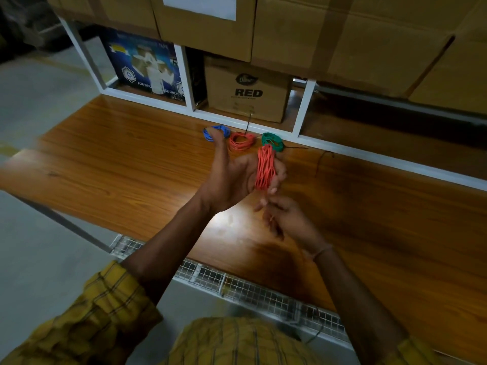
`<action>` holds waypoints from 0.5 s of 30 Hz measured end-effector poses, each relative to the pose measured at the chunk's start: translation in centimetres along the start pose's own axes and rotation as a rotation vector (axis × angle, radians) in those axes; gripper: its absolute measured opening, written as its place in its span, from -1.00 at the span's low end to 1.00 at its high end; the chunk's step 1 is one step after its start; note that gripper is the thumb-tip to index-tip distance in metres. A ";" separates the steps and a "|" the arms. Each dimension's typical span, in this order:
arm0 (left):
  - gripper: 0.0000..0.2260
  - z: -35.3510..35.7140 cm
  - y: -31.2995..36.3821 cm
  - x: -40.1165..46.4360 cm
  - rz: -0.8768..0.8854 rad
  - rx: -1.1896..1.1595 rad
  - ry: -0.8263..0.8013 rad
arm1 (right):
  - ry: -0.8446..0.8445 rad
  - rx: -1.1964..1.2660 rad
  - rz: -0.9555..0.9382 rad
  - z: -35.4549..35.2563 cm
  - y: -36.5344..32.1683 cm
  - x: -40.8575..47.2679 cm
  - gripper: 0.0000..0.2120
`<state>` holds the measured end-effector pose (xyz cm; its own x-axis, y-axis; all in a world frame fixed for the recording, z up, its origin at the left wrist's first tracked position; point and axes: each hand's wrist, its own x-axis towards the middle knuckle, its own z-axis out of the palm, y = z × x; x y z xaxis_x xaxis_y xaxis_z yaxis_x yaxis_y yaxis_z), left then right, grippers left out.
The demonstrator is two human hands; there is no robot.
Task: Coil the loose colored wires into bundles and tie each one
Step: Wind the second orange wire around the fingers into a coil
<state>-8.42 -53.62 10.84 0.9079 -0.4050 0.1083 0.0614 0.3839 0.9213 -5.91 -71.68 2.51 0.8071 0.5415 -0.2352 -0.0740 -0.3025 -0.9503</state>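
A red wire coil [265, 168] is wound around the fingers of my left hand [232, 177], which is raised above the wooden table [118, 154] with its thumb pointing up. Just below the coil, my right hand [282, 214] pinches what looks like the wire's loose end, though blur hides the detail. Three finished bundles lie at the table's far edge: a blue one [222, 130] partly hidden by my left thumb, a red one [242, 141] and a green one [272, 140]. A black tie [297, 147] sticks out beside the green bundle.
A white shelf frame [305, 109] runs along the back of the table, holding a cardboard box marked RED [247, 90] and a blue printed box [147, 67]. Larger cartons [342, 30] sit above. A thin dark wire [322, 160] lies at right. A wire mesh tray [250, 288] lines the near edge.
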 end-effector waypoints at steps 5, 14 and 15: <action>0.01 -2.0 0.2 1.7 0.047 0.264 0.352 | -0.226 -0.083 0.006 1.3 -2.3 -4.0 -0.71; 0.19 -1.9 -2.3 0.3 -0.175 0.657 0.138 | -0.043 -0.216 -0.234 -7.3 -8.9 -4.5 -0.85; 0.18 -1.5 -2.4 0.1 -0.178 0.675 0.097 | -0.006 -0.208 -0.251 -8.1 -9.1 -4.0 -0.85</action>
<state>-7.86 -53.37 8.08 0.9428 -0.3257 -0.0707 -0.0296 -0.2932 0.9556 -3.72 -77.43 13.69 0.7814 0.6240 -0.0005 0.2486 -0.3121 -0.9170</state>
